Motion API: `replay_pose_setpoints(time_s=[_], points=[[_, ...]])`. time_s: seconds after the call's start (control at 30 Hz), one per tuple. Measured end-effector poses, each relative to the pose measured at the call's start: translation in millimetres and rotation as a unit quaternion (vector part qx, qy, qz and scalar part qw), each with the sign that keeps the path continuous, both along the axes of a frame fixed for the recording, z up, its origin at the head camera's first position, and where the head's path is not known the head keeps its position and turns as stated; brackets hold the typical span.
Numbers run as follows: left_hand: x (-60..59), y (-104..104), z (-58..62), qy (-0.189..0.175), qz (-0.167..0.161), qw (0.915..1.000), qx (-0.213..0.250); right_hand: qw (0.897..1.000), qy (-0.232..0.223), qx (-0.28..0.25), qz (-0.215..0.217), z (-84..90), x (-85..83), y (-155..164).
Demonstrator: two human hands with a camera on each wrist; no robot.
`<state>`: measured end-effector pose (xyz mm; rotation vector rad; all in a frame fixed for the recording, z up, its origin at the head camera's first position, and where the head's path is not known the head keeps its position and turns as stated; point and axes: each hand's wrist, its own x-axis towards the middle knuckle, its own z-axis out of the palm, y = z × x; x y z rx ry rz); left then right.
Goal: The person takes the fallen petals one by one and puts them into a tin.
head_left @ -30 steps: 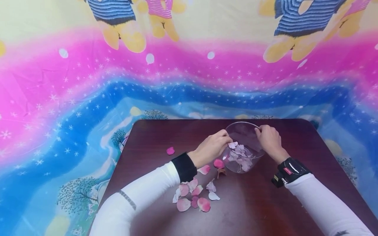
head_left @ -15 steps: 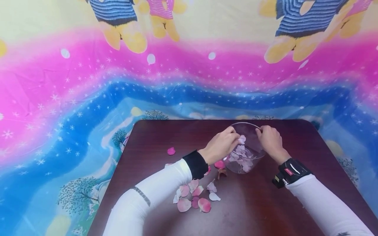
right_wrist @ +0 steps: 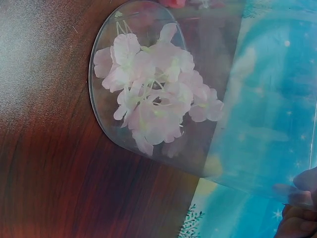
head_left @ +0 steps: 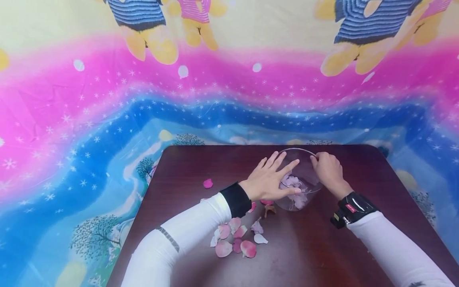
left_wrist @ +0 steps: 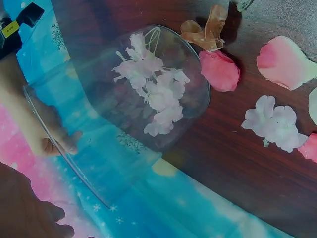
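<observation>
The bowl (head_left: 305, 175) is clear, smooth glass with a glossy sheen. The blossoms (right_wrist: 153, 94) inside it look like thin, matt fabric, as do the loose petals (head_left: 236, 239) outside. The table (head_left: 201, 167) is dark polished wood, slightly reflective. The backdrop (head_left: 107, 99) is soft printed cloth, lightly wrinkled.
</observation>
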<state>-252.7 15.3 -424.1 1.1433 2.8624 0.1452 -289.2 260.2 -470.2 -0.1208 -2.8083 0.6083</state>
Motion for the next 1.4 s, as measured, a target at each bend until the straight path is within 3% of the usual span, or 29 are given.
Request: replay_pose_setpoints(time_s=[0.67, 1.03, 1.4], points=[[3.4, -17, -11.7, 0.016, -0.003, 0.9999, 0.001, 1.000, 0.004, -0.002, 0.002, 3.1, 3.0, -1], [0.7, -30, -6.7, 0.015, 0.013, 0.9998, -0.010, 1.000, 0.005, -0.002, 0.005, 2.5, 2.3, 0], [-5.5, -50, -5.7, -0.003, 0.036, 0.9993, 0.010, 1.000, 0.003, -0.002, 0.003, 0.7, 1.2, 0]])
